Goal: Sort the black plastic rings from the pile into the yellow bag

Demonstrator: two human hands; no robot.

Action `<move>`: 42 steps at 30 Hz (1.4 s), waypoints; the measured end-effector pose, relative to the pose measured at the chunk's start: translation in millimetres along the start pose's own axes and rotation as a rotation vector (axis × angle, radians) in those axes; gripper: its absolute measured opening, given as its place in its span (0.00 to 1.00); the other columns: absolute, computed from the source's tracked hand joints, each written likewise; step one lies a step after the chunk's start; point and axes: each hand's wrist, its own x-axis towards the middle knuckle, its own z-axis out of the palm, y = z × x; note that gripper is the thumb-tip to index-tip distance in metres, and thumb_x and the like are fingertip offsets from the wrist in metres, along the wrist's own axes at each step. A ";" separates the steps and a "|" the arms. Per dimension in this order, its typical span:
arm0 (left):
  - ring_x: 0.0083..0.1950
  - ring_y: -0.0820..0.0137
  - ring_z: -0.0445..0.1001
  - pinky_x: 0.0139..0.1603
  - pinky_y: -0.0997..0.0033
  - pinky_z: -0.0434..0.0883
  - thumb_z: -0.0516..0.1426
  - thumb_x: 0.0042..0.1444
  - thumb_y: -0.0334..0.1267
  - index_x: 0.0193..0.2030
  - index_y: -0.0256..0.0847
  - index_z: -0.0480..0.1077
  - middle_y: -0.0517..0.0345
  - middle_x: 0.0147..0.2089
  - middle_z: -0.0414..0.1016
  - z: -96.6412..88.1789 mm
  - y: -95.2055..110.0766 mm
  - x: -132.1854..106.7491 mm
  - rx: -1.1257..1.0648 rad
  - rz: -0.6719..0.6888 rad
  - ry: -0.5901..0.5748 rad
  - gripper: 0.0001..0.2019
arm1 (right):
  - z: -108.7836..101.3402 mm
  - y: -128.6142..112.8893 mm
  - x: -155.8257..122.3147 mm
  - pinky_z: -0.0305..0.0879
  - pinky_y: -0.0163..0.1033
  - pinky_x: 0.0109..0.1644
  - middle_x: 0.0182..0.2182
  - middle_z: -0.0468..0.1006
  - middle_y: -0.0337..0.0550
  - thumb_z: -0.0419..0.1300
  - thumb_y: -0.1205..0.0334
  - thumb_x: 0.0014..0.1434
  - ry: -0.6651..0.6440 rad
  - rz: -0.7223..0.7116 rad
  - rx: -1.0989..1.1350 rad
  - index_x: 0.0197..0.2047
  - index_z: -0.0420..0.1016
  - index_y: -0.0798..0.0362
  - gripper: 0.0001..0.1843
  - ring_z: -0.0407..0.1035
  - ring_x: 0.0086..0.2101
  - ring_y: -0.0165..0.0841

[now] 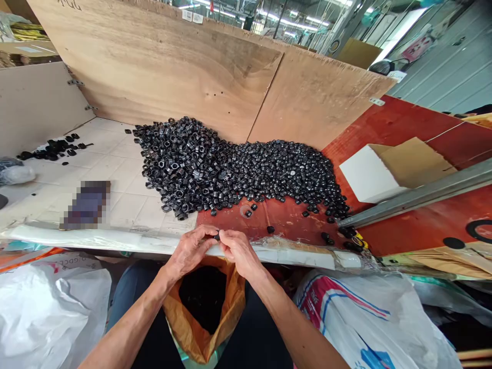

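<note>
Strip lights (317, 21) glow beyond plywood boards (172, 66) (one seam shows); ribbed wall (457, 72), right.

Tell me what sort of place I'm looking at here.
Probably a factory or workshop: small black parts heaped by a wooden board, a bulky white sack, and strip lights overhead.

A plywood panel (172, 61) lines the back edge of the worktop (128, 177); a pixelated object (86, 205) lies near its front edge.
</note>
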 end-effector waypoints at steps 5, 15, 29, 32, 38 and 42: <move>0.52 0.64 0.83 0.57 0.64 0.77 0.60 0.68 0.36 0.50 0.44 0.77 0.51 0.51 0.84 6.5 1.4 -3.4 -0.004 0.049 -0.042 0.06 | -4.9 -0.5 -5.9 0.36 0.32 0.18 0.16 0.59 0.30 0.61 0.28 0.58 -0.040 0.077 0.033 0.24 0.63 0.50 0.33 0.43 0.15 0.23; 0.44 0.68 0.81 0.49 0.68 0.77 0.64 0.66 0.45 0.48 0.40 0.75 0.55 0.44 0.82 7.2 -12.0 -5.6 -0.255 -0.185 0.035 0.11 | 5.9 3.6 -13.8 0.64 0.36 0.30 0.23 0.72 0.34 0.60 0.49 0.64 0.144 -0.377 -0.234 0.43 0.75 0.50 0.13 0.67 0.24 0.32; 0.53 0.67 0.82 0.52 0.67 0.77 0.54 0.72 0.32 0.44 0.42 0.72 0.51 0.50 0.82 9.7 -6.1 -4.8 0.212 0.170 -0.032 0.06 | 1.9 -3.8 -0.4 0.46 0.33 0.18 0.14 0.63 0.32 0.65 0.42 0.54 -0.008 0.074 0.065 0.23 0.65 0.49 0.22 0.53 0.14 0.25; 0.47 0.68 0.81 0.50 0.68 0.75 0.57 0.70 0.33 0.46 0.42 0.71 0.54 0.47 0.81 5.3 6.0 -4.6 0.167 0.092 -0.047 0.02 | -8.4 -7.1 2.2 0.53 0.35 0.23 0.17 0.66 0.34 0.60 0.41 0.59 0.115 -0.150 -0.228 0.25 0.68 0.50 0.22 0.58 0.18 0.28; 0.39 0.68 0.75 0.43 0.68 0.71 0.59 0.58 0.28 0.44 0.43 0.70 0.59 0.40 0.75 -5.7 29.8 -20.2 0.233 0.043 -0.287 0.09 | -45.5 3.9 27.4 0.65 0.38 0.35 0.23 0.74 0.39 0.59 0.44 0.61 0.323 -0.450 -0.507 0.31 0.73 0.50 0.18 0.69 0.26 0.34; 0.47 0.64 0.75 0.49 0.65 0.72 0.59 0.53 0.25 0.43 0.43 0.71 0.54 0.44 0.75 -11.5 32.4 -25.4 0.248 0.099 -0.363 0.12 | -52.0 19.0 33.5 0.66 0.38 0.35 0.25 0.77 0.40 0.59 0.46 0.61 0.340 -0.459 -0.472 0.33 0.74 0.50 0.16 0.69 0.26 0.35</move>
